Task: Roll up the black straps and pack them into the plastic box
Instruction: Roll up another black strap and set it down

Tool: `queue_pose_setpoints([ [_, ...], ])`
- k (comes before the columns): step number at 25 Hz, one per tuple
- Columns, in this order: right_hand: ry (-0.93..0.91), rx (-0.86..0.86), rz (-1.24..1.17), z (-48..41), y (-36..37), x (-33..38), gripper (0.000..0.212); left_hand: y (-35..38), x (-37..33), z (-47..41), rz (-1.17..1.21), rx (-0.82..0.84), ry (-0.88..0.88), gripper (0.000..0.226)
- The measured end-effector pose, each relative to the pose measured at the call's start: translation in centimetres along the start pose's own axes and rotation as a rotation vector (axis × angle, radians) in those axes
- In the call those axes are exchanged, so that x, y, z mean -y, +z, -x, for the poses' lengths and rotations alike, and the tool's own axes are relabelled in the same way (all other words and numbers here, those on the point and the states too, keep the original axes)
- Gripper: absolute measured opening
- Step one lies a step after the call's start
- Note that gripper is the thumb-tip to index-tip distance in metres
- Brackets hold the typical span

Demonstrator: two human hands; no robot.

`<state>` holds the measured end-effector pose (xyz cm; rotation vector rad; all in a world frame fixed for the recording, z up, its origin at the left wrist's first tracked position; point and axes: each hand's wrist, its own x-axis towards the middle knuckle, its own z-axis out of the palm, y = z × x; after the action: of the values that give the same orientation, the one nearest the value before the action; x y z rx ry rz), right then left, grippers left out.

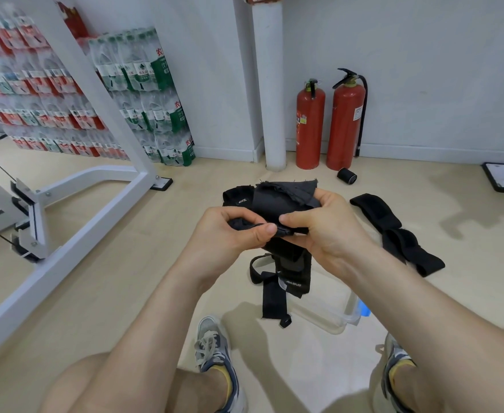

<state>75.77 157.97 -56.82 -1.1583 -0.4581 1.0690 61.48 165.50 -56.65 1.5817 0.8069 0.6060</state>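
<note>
From the head view, both hands are meeting in the middle of the frame over the floor. The left hand [229,231] is curling its fingers round the near edge of a black strap bundle [274,204], its thumb pressing down on the fabric. The right hand [319,228] is pinching the same bundle, thumb tip almost touching the left thumb, while its fingers are wrapping over a frayed grey end at the top. Loose strap tails [274,296] are hanging down from the bundle, one forming a loop, one ending in a small buckle.

The clear box [346,320] is sitting on the floor just beneath those tails, between the person's shoes, with a blue latch [364,308] showing on its right side; whether anything is lying inside it cannot be told.

A long flat strap [393,231] is lying unrolled on the floor to the right, well apart from the box. A rolled strap [347,176] is resting farther back, just beside two red extinguishers [310,126] standing against the wall next to a white pillar [270,84]. Packs of bottled water [143,93] are leaning behind a white metal frame [95,189] on the left
</note>
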Motion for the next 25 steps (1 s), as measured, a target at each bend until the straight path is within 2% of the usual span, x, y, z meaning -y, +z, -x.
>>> queue_pose_setpoints([
  [4,-0.045,-0.019,0.012,0.1,-0.1,-0.1,0.039,0.4,-0.1,-0.1,0.073,-0.029,-0.059,0.010],
  [8,-0.066,0.029,-0.040,0.3,0.0,-0.1,0.036,0.9,0.0,-0.6,0.127,-0.221,-0.066,0.019],
  [11,-0.075,0.089,-0.044,0.3,-0.1,-0.1,0.038,0.9,0.0,-0.6,0.122,-0.214,-0.026,0.019],
  [14,-0.047,0.076,-0.027,-0.2,-0.4,-0.3,0.043,0.6,-0.4,-0.2,0.162,-0.103,-0.043,0.016],
  [15,-0.029,0.070,-0.053,-0.4,-0.5,-0.2,0.044,0.1,-0.5,-0.1,0.195,-0.015,-0.043,0.021],
  [17,0.012,0.084,-0.114,-0.6,-0.8,0.3,0.042,-1.4,-0.6,0.1,0.204,0.207,-0.006,0.050],
  [19,0.054,0.131,-0.137,-0.5,-1.1,1.0,0.038,-2.2,-0.7,0.3,0.167,0.306,0.047,0.061],
  [23,0.100,0.204,-0.155,-0.1,-1.2,1.3,0.036,-0.8,-0.8,0.2,0.242,0.074,0.087,0.028],
  [25,0.084,0.194,-0.156,0.1,-1.1,1.1,0.035,-0.3,-0.7,-0.1,0.229,-0.008,0.068,0.025],
])
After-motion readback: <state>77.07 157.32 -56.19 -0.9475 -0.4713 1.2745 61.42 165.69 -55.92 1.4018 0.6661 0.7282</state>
